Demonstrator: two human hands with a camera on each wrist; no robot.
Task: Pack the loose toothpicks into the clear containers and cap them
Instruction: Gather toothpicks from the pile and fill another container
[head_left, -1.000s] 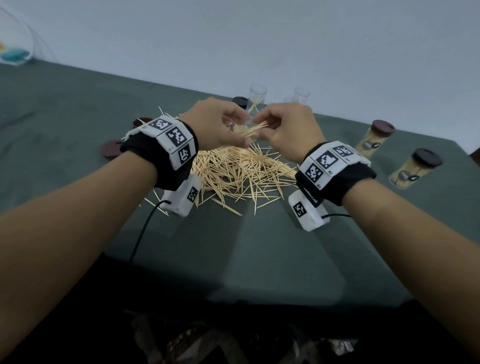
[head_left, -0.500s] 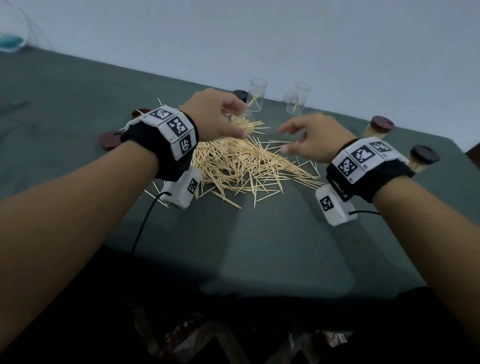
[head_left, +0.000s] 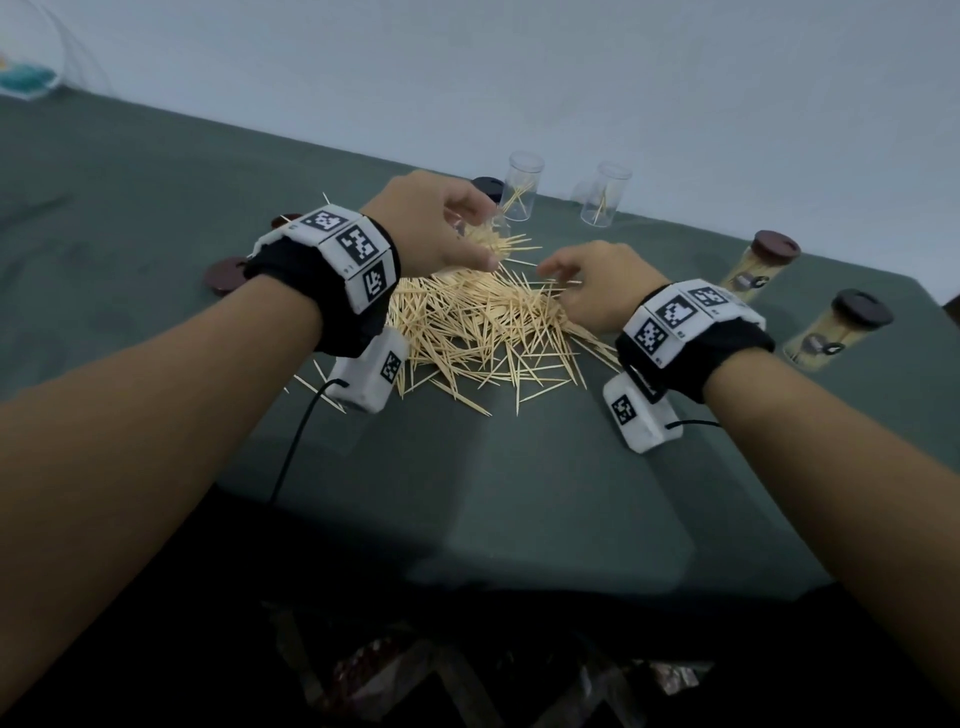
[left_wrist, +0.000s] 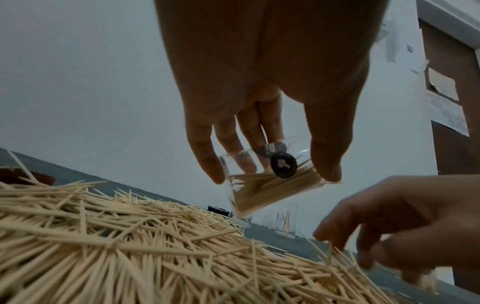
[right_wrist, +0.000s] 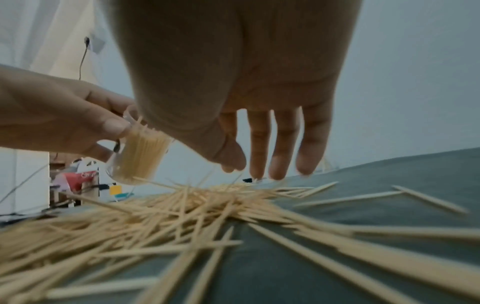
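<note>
Head cam: high, looks forward and down over both forearms at the bench (head_left: 156, 218), wall behind. Wide view takes in the whole toothpick pile (head_left: 467, 332), both hands, and the clear containers at the far edge.

Left wrist cam: under the wrist, very close, looks along the palm of the left hand (left_wrist: 265, 82) out to its fingertips, low over the pile (left_wrist: 116, 246). Right hand (left_wrist: 405, 222) enters at lower right.

Right wrist cam: same mounting, looks along the right hand (right_wrist: 233, 82), skimming the bench (right_wrist: 389, 185); near toothpicks blurred. Left hand (right_wrist: 52, 123) enters from the left.

All three share the pile; each wrist view catches the opposite hand.
</note>
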